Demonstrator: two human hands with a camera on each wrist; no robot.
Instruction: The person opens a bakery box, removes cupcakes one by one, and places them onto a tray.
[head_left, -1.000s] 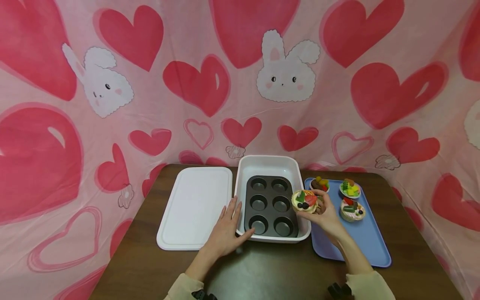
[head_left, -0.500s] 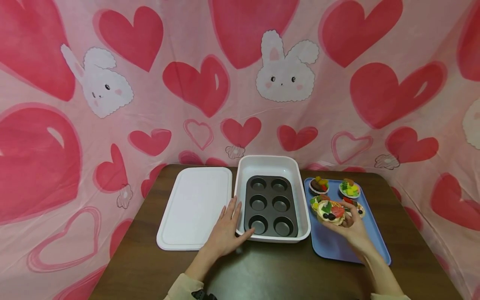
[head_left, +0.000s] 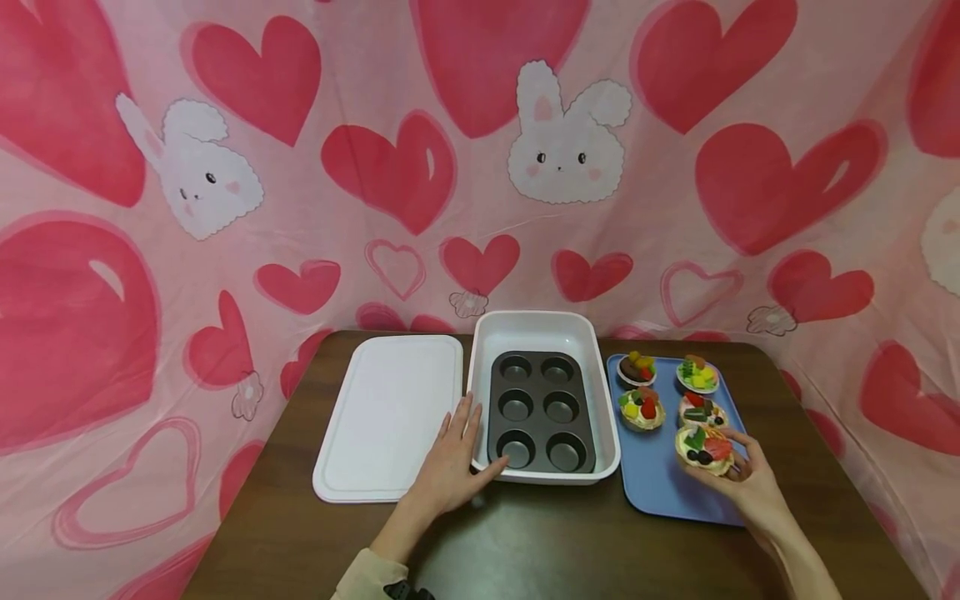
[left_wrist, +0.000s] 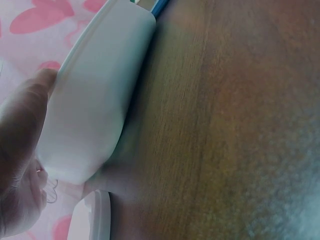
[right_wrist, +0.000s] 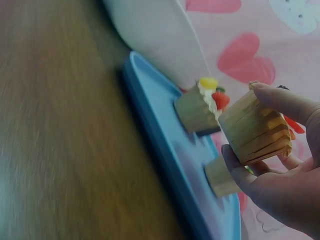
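Observation:
In the head view my right hand (head_left: 750,479) grips a cupcake (head_left: 703,450) topped with strawberry, dark berries and a green leaf. It hangs above the blue tray (head_left: 663,492); the right wrist view shows its pleated paper cup (right_wrist: 255,130) between thumb and fingers, apart from the tray. Several other cupcakes stand on the tray, among them one with yellow and red fruit (head_left: 641,409) and one partly hidden behind the held one (head_left: 701,410). My left hand (head_left: 450,462) rests with spread, straight fingers at the near left corner of the white bin (head_left: 536,478).
Inside the bin lies a dark muffin pan (head_left: 539,417) with several bare cups. A white lid-like board (head_left: 390,417) lies flat on the wooden table (head_left: 555,542), left of the bin. Behind the table hangs a pink cloth (head_left: 480,208) with hearts and rabbits.
My right hand has carried the cupcake rightward and toward me, from beside the bin to over the tray's right half. My left hand has stayed at the bin.

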